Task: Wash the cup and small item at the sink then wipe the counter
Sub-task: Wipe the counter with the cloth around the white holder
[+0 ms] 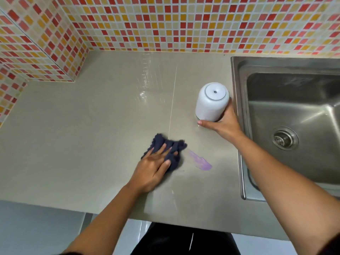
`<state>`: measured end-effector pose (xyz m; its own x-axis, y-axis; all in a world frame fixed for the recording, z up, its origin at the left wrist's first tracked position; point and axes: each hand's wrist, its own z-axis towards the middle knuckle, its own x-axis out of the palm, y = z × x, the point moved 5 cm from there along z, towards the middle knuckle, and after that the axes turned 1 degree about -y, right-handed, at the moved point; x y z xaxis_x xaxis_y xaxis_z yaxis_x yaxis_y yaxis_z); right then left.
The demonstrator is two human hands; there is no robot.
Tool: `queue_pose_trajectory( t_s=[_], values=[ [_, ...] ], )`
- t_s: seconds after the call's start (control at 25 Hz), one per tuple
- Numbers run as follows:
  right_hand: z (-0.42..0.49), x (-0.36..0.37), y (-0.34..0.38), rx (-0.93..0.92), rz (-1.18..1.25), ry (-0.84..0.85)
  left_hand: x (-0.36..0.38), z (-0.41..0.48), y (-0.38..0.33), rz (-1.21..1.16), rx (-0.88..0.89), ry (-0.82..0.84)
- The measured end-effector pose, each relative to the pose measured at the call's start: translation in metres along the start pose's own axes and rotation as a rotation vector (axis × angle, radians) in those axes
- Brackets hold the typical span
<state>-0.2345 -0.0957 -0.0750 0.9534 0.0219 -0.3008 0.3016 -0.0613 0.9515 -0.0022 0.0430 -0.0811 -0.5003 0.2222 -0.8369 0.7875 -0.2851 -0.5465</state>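
Left hand (152, 168) flat, fingers straight, pressing cloth (169, 150); purple smear (200, 161) just right of it, long axis running down-right. Right hand (220, 124) grips cup (211, 102).

Left hand (152, 168), right hand (220, 126) and forearms (110, 214) are bare; black garment (174, 240) (thin white line (191, 242)) below.

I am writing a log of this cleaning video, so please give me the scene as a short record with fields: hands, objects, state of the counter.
left hand: presses flat on the dark blue cloth
dark blue cloth: bunched, lying on the counter
right hand: grips the white cup low on its side
white cup: on the counter, beside the sink
purple smear: on the counter, just right of the cloth, not yet wiped
sink: steel, drain visible
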Motion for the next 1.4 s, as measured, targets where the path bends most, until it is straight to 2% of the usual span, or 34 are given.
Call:
queue_pose_trajectory(
  t_s=[0.04, 0.12, 0.24, 0.36, 0.44, 0.52, 0.6, 0.64, 0.68, 0.72, 0.8, 0.88, 0.92, 0.96, 1.04, 1.16, 1.2, 1.24, 1.28, 1.4],
  values=[
    [0.003, 0.002, 0.000, 0.006, -0.005, -0.006, -0.006, -0.014, 0.014, 0.055, 0.032, 0.004],
    [0.006, 0.001, 0.000, 0.010, 0.012, -0.006, -0.023, -0.008, 0.047, 0.114, -0.033, -0.062],
    [0.011, -0.013, 0.004, -0.003, 0.069, -0.097, -0.041, 0.059, 0.074, 0.092, -0.292, -0.184],
    [0.021, -0.043, 0.011, -0.024, 0.089, -0.203, -0.028, 0.142, 0.058, 0.097, -0.314, -0.143],
    [0.029, -0.064, 0.019, -0.055, 0.041, -0.232, -0.014, 0.183, 0.029, 0.089, -0.241, -0.087],
    [0.035, -0.079, 0.026, -0.068, -0.027, -0.247, 0.005, 0.192, -0.008, 0.073, -0.064, 0.030],
    [0.037, -0.088, 0.030, -0.078, -0.054, -0.249, 0.017, 0.164, -0.027, 0.057, 0.228, 0.183],
    [0.038, -0.090, 0.031, -0.085, -0.057, -0.244, 0.014, 0.142, -0.023, 0.029, 0.334, 0.240],
    [0.036, -0.089, 0.030, -0.088, -0.059, -0.234, 0.003, 0.125, -0.009, -0.021, 0.366, 0.242],
    [0.036, -0.090, 0.029, -0.094, -0.056, -0.228, -0.014, 0.120, 0.013, -0.075, 0.309, 0.199],
    [0.039, -0.092, 0.024, -0.100, -0.039, -0.222, -0.052, 0.142, 0.059, -0.110, 0.033, 0.016],
    [0.041, -0.094, 0.021, -0.096, -0.032, -0.216, -0.065, 0.191, 0.087, 0.014, -0.225, -0.145],
    [0.043, -0.095, 0.022, -0.100, -0.029, -0.217, -0.061, 0.216, 0.082, 0.064, -0.268, -0.172],
    [0.045, -0.097, 0.022, -0.105, -0.031, -0.223, -0.048, 0.239, 0.067, 0.107, -0.226, -0.156],
    [0.048, -0.100, 0.024, -0.111, -0.038, -0.241, -0.016, 0.265, 0.020, 0.097, -0.007, -0.082],
    [0.054, -0.101, 0.023, -0.100, -0.033, -0.272, 0.027, 0.211, -0.046, 0.116, 0.521, 0.088],
    [0.056, -0.101, 0.022, -0.088, -0.041, -0.271, 0.025, 0.186, -0.048, 0.086, 0.569, 0.208],
    [0.057, -0.100, 0.020, -0.075, -0.047, -0.264, 0.016, 0.169, -0.035, 0.034, 0.573, 0.290],
    [0.058, -0.099, 0.018, -0.066, -0.051, -0.251, 0.000, 0.161, -0.015, -0.052, 0.532, 0.296],
    [0.060, -0.093, 0.013, -0.045, -0.045, -0.233, -0.066, 0.187, 0.059, -0.159, 0.144, 0.021]
  ],
)
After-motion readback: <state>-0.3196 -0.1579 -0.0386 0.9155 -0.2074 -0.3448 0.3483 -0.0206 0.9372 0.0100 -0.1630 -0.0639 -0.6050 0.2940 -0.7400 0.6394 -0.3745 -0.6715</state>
